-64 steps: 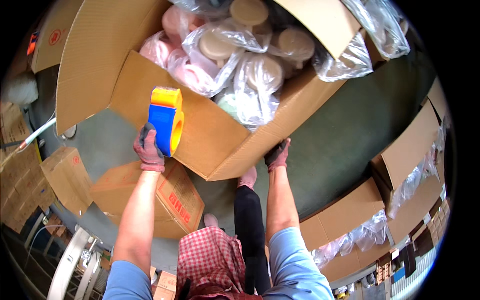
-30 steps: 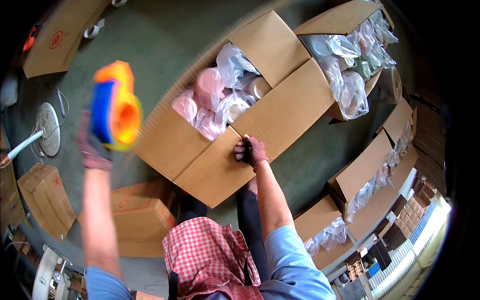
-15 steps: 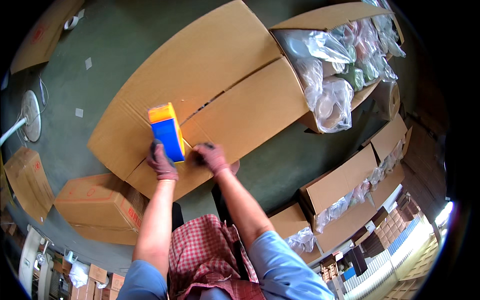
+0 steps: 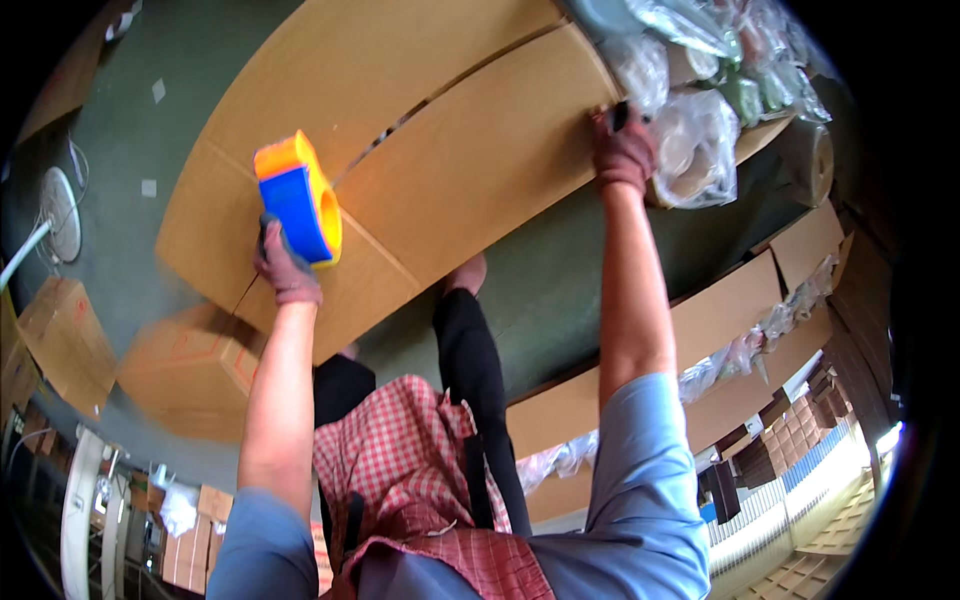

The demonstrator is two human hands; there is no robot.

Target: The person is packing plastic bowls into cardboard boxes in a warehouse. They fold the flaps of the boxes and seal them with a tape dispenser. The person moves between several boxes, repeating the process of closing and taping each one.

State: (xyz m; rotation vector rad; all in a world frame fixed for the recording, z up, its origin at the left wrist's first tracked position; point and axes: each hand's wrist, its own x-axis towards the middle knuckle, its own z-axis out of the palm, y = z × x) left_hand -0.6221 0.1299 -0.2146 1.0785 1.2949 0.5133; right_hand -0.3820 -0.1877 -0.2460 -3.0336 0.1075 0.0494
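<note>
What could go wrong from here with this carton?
1. The top flaps of the carton could lift or shift: a dark gap runs between them, with no tape visible across it.
2. The right hand, at the carton's end, might snag the clear plastic bag right beside it.
3. The blue-and-yellow tape dispenser, held above the flaps by the left hand, could scuff them if it slips.

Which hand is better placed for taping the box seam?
Probably the left hand: it holds the tape dispenser near the seam; the right hand is at the right end of the box.
</note>
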